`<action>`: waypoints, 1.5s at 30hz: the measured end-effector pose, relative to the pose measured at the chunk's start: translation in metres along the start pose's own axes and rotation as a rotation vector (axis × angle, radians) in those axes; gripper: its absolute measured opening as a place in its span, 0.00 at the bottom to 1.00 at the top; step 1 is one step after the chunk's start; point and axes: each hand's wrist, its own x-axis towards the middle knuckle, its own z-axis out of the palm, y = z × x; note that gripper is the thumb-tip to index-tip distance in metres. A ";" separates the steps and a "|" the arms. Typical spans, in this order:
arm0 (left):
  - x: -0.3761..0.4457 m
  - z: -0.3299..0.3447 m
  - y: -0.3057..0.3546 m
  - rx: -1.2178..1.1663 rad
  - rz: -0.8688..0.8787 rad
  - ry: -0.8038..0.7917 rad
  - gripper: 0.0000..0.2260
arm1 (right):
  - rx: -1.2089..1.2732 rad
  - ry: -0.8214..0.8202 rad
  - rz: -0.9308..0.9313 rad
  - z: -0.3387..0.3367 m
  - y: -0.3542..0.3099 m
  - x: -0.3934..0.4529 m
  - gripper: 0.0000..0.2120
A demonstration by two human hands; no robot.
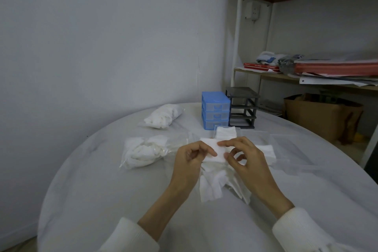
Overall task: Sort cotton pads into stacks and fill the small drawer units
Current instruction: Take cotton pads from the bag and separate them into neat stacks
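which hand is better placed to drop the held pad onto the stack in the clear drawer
Right, probably. Both hands pinch the pad, but the right hand sits nearer the stack in the clear drawer, just beyond its fingertips. The left hand is farther off.

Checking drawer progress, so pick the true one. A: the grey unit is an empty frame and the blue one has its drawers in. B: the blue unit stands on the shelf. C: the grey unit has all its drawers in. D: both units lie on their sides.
A: the grey unit shows open slots, while the blue unit beside it on the table has three drawers in.
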 end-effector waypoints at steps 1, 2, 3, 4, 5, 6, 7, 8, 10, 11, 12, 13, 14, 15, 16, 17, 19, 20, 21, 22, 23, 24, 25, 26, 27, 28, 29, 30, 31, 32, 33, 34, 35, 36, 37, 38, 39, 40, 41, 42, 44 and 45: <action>-0.001 0.000 0.001 -0.004 -0.006 -0.012 0.23 | 0.003 -0.002 -0.007 0.000 0.000 0.000 0.17; -0.002 0.001 0.002 -0.016 -0.017 -0.020 0.21 | 0.006 -0.006 -0.011 0.000 -0.001 0.000 0.18; -0.004 0.002 0.004 -0.036 -0.027 -0.027 0.19 | 0.009 -0.008 -0.013 0.000 -0.001 0.000 0.19; -0.004 0.002 0.005 -0.055 -0.038 -0.032 0.17 | 0.014 -0.008 -0.014 0.000 -0.002 0.000 0.19; -0.004 0.003 0.006 -0.083 -0.046 -0.040 0.16 | 0.019 -0.006 -0.012 0.000 -0.002 0.000 0.19; -0.004 0.003 0.006 -0.102 -0.050 -0.041 0.14 | 0.019 -0.003 -0.009 0.001 -0.002 0.000 0.17; -0.004 0.004 0.007 -0.122 -0.051 -0.043 0.12 | 0.010 0.000 -0.006 0.001 -0.001 0.000 0.16; -0.005 0.004 0.008 -0.134 -0.049 -0.042 0.11 | 0.000 -0.001 -0.006 0.001 -0.001 0.000 0.15; -0.005 0.005 0.009 -0.157 -0.052 -0.037 0.11 | -0.011 -0.005 -0.019 0.002 -0.001 0.000 0.16; -0.005 0.005 0.009 -0.167 -0.061 -0.032 0.12 | -0.013 -0.006 -0.022 0.002 -0.001 0.000 0.16; -0.005 0.005 0.008 -0.165 -0.071 -0.022 0.12 | -0.017 -0.009 -0.015 0.002 -0.001 0.000 0.16; -0.004 0.004 0.007 -0.154 -0.083 -0.003 0.13 | -0.028 -0.012 0.001 0.002 -0.001 0.000 0.14; -0.003 0.003 0.004 -0.125 -0.092 0.026 0.14 | -0.049 -0.016 0.020 0.001 0.000 0.000 0.13; -0.002 0.003 0.002 -0.098 -0.103 0.058 0.16 | -0.081 -0.028 0.037 0.001 0.002 0.000 0.12; -0.001 0.002 -0.001 -0.081 -0.112 0.090 0.17 | -0.121 -0.056 0.052 0.000 0.004 -0.001 0.11; -0.001 0.002 -0.002 -0.082 -0.120 0.119 0.18 | -0.170 -0.103 0.065 0.000 0.005 -0.001 0.09; -0.001 0.000 -0.004 -0.085 -0.119 0.155 0.20 | -0.277 -0.225 0.085 0.000 0.007 -0.004 0.06; 0.000 -0.001 -0.005 -0.076 -0.110 0.160 0.20 | -0.321 -0.286 0.094 0.001 0.007 -0.006 0.05; 0.000 -0.003 -0.006 -0.063 -0.102 0.160 0.20 | -0.352 -0.338 0.105 0.002 0.007 -0.007 0.06; 0.000 -0.004 -0.006 -0.048 -0.095 0.157 0.19 | -0.368 -0.375 0.121 0.003 0.006 -0.008 0.07; 0.000 -0.004 -0.006 -0.030 -0.090 0.156 0.19 | -0.374 -0.400 0.142 0.004 0.005 -0.008 0.09; -0.001 -0.005 -0.006 -0.013 -0.086 0.155 0.18 | -0.378 -0.416 0.162 0.004 0.004 -0.008 0.10; -0.001 -0.005 -0.006 -0.001 -0.089 0.160 0.17 | -0.387 -0.427 0.174 0.004 0.003 -0.008 0.12; -0.001 -0.005 -0.006 0.002 -0.097 0.167 0.17 | -0.402 -0.439 0.181 0.003 0.003 -0.008 0.14; -0.001 -0.005 -0.006 0.002 -0.107 0.180 0.17 | -0.419 -0.453 0.184 0.003 0.002 -0.008 0.16; -0.001 -0.005 -0.006 0.011 -0.114 0.195 0.18 | -0.434 -0.468 0.188 0.002 0.001 -0.008 0.18; 0.000 -0.005 -0.006 0.029 -0.115 0.210 0.18 | -0.445 -0.479 0.191 0.001 0.000 -0.009 0.20; 0.000 -0.006 -0.005 0.048 -0.113 0.220 0.18 | -0.451 -0.480 0.193 0.001 0.000 -0.009 0.21; 0.001 -0.006 -0.005 0.061 -0.110 0.226 0.19 | -0.449 -0.472 0.196 0.002 0.000 -0.010 0.21; 0.001 -0.007 -0.004 0.067 -0.105 0.230 0.19 | -0.442 -0.461 0.203 0.002 0.001 -0.010 0.19; 0.001 -0.007 -0.005 0.071 -0.100 0.235 0.19 | -0.430 -0.449 0.211 0.002 0.002 -0.010 0.17; 0.001 -0.008 -0.005 0.073 -0.098 0.238 0.20 | -0.414 -0.439 0.223 0.002 0.002 -0.010 0.15; 0.002 -0.008 -0.006 0.073 -0.099 0.242 0.20 | -0.399 -0.433 0.234 0.001 0.003 -0.010 0.12; 0.002 -0.008 -0.006 0.076 -0.103 0.246 0.20 | -0.395 -0.431 0.238 0.000 0.003 -0.010 0.11; 0.003 -0.009 -0.007 0.079 -0.107 0.248 0.20 | -0.405 -0.432 0.235 0.000 0.003 -0.011 0.11; 0.003 -0.009 -0.008 0.082 -0.110 0.250 0.19 | -0.421 -0.434 0.231 0.000 0.003 -0.011 0.11; 0.003 -0.009 -0.008 0.083 -0.112 0.251 0.19 | -0.434 -0.431 0.228 0.000 0.003 -0.011 0.12; 0.003 -0.009 -0.008 0.083 -0.113 0.252 0.19 | -0.444 -0.424 0.226 0.000 0.003 -0.010 0.13; 0.003 -0.009 -0.008 0.082 -0.112 0.253 0.19 | -0.454 -0.415 0.224 0.000 0.003 -0.010 0.14; 0.003 -0.008 -0.008 0.081 -0.111 0.255 0.20 | -0.462 -0.407 0.220 -0.001 0.003 -0.010 0.14; 0.003 -0.008 -0.007 0.083 -0.113 0.257 0.19 | -0.458 -0.403 0.209 -0.001 0.003 -0.009 0.12; 0.003 -0.008 -0.006 0.091 -0.114 0.257 0.19 | -0.447 -0.406 0.203 -0.001 0.004 -0.010 0.10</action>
